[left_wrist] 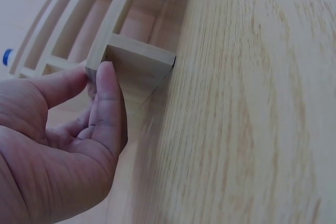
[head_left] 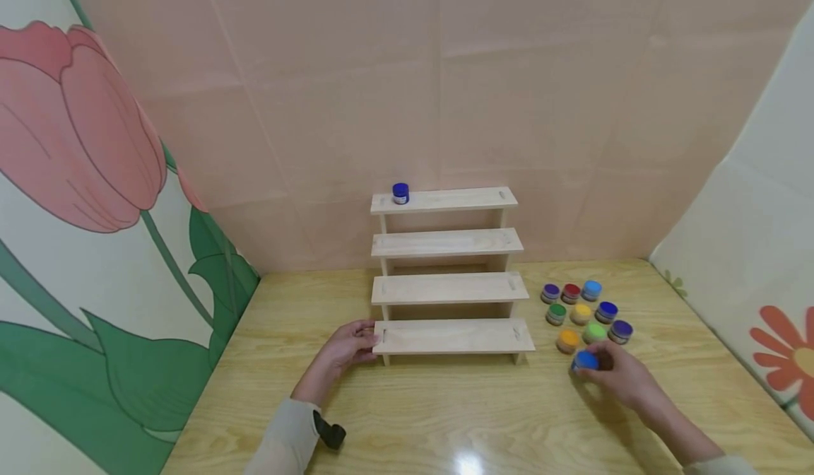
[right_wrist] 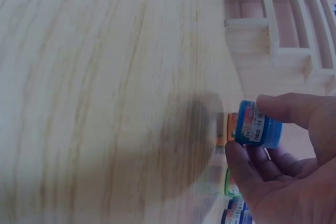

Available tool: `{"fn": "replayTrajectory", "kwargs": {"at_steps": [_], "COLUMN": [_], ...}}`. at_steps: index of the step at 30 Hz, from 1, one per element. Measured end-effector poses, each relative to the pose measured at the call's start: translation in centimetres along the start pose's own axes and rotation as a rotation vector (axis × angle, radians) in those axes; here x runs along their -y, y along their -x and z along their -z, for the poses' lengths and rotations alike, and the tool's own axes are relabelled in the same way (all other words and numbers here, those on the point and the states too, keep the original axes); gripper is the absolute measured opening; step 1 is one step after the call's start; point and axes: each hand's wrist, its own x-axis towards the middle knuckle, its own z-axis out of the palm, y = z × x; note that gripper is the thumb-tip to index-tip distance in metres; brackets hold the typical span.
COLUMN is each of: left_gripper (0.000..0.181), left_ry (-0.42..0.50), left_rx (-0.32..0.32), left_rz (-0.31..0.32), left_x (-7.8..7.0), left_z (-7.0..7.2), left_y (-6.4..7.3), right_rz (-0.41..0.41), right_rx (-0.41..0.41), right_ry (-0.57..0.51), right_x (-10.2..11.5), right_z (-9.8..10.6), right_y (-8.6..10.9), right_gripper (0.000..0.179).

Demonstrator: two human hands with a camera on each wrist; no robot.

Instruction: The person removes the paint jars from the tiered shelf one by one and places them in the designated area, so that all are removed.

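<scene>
A pale wooden stepped rack stands on the table, with one dark blue paint jar at the left of its top step. My left hand pinches the left end of the lowest step; the left wrist view shows thumb and forefinger on the board's corner. At the right, my right hand grips a blue-lidded paint jar between thumb and fingers, its printed label showing. This jar is in front of the grouped jars, beside an orange one. Whether its base touches the table I cannot tell.
Several paint jars stand in loose rows right of the rack, among them red, green, light green and purple. A pink backdrop rises behind the wooden table; flower-printed sheets flank both sides.
</scene>
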Motion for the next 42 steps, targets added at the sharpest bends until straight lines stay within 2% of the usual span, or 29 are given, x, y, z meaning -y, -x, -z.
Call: {"fn": "replayTrajectory", "kwargs": {"at_steps": [8, 17, 25, 32, 42], "left_gripper": [0.051, 0.051, 0.052, 0.054, 0.051], "left_ry": [-0.013, -0.012, -0.011, -0.011, -0.009], "left_rx": [0.002, -0.014, -0.008, 0.005, 0.0], "left_rz": [-0.002, 0.016, 0.002, -0.002, 0.001], "left_x": [0.0, -0.3, -0.3, -0.2, -0.1], "left_z": [0.0, -0.1, -0.1, 0.0, 0.0], "left_y": [-0.1, 0.0, 0.1, 0.1, 0.0], "right_rz": [0.005, 0.001, -0.001, 0.055, 0.138], "right_rx": [0.006, 0.012, 0.023, -0.01, -0.087], "right_ry": [0.017, 0.028, 0.034, 0.06, 0.052], "right_x": [-0.2, -0.3, 0.1, 1.7, 5.7], "right_z": [-0.3, -0.5, -0.3, 1.1, 3.4], "right_y": [-0.1, -0.2, 0.0, 0.5, 1.0], "right_gripper": [0.056, 0.062, 0.066, 0.063, 0.057]}}
